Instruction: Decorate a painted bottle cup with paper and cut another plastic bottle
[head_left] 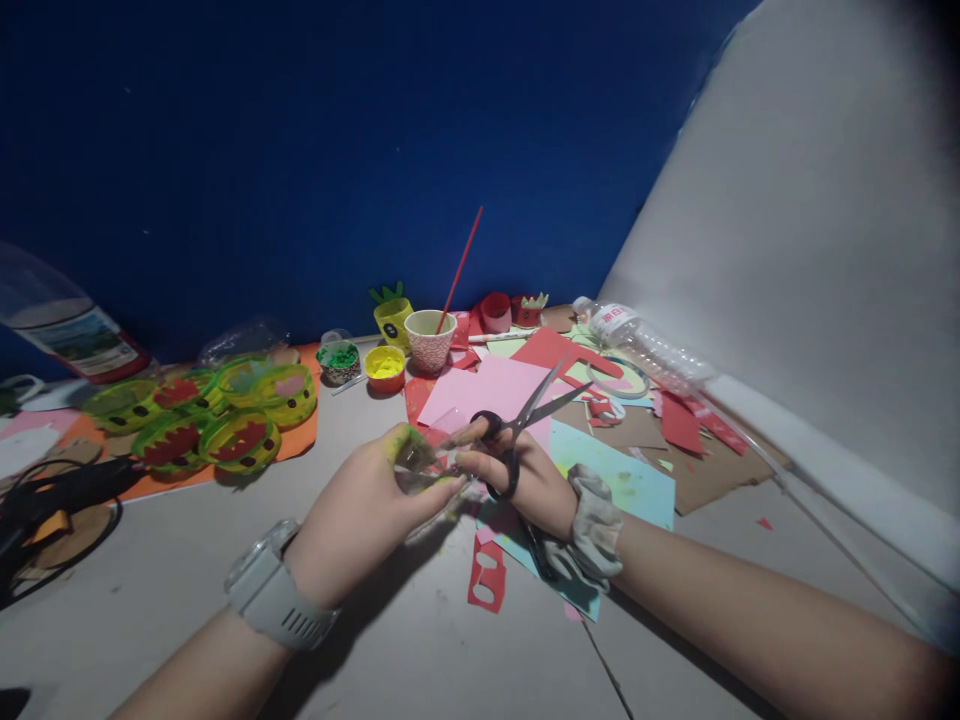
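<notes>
Near the middle of the table, my left hand (375, 487) is closed around a piece of clear plastic (420, 462), which looks like part of a cut bottle. Yellow-green paint marks the skin by my left thumb. My right hand (517, 475) carries black-handled scissors (536, 408), their blades parted and pointing up and away to the right. Fingertips of my right hand also reach the clear plastic from the other side. Below the hands lies a red paper scrap (487, 575) with holes cut in it.
Several green-painted plastic rings (240, 442) rest on orange paper (300, 440) at left. Paint cups (385, 370), a patterned paper cup (430, 345) with a red stick and pink paper (487, 390) stand or lie behind. A clear bottle (645, 345) lies at right, near cardboard (712, 478).
</notes>
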